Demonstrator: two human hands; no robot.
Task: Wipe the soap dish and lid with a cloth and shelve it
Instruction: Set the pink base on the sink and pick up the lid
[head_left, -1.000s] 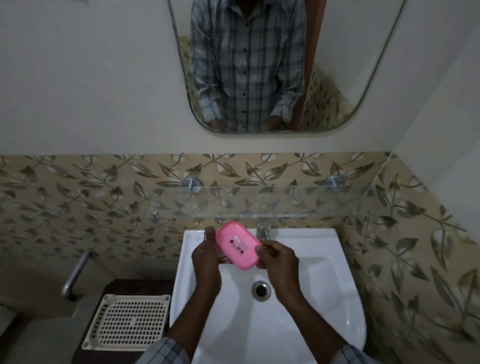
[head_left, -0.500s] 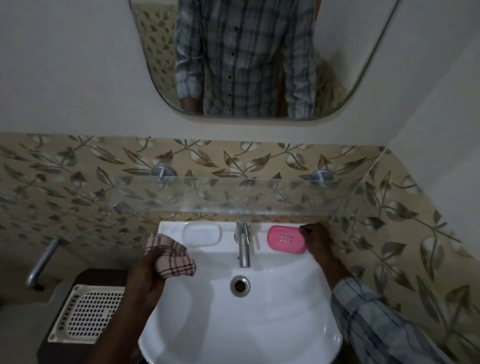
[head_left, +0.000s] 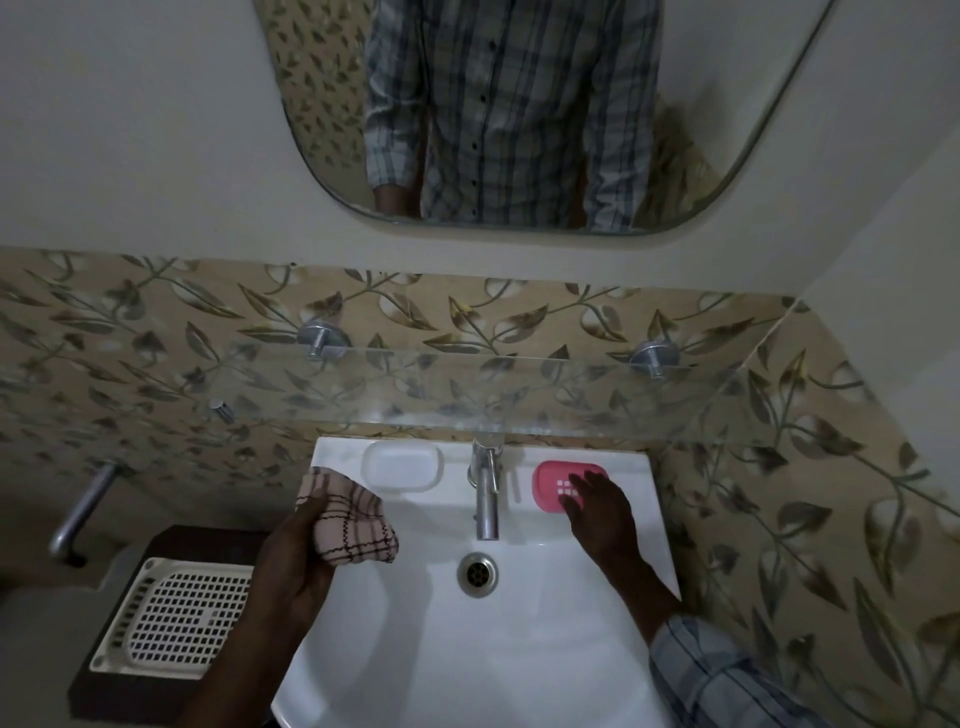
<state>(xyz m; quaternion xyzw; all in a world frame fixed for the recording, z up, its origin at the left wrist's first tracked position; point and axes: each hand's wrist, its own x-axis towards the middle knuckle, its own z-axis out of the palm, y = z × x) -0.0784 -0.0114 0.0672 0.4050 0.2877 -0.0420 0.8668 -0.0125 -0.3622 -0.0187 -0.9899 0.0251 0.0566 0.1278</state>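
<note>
The pink soap dish (head_left: 551, 483) lies flat on the back ledge of the white sink (head_left: 431, 649), right of the tap. My right hand (head_left: 600, 512) hovers over its near right part with fingers spread, holding nothing. The clear lid (head_left: 402, 466) rests on the ledge left of the tap. My left hand (head_left: 293, 564) grips a bunched checked cloth (head_left: 350, 519) over the sink's left rim. A glass shelf (head_left: 467, 387) runs along the tiled wall above the sink.
A chrome tap (head_left: 485, 493) stands at the middle of the ledge, the drain (head_left: 477, 573) below it. A white perforated tray (head_left: 174, 618) sits on a dark stand at the left. A metal pipe (head_left: 80, 512) juts from the left wall. A mirror hangs above.
A second ago both hands held the pink dish over the basin. It now lies on the right ledge, my right hand has let go and opened, and my left hand holds the cloth.
</note>
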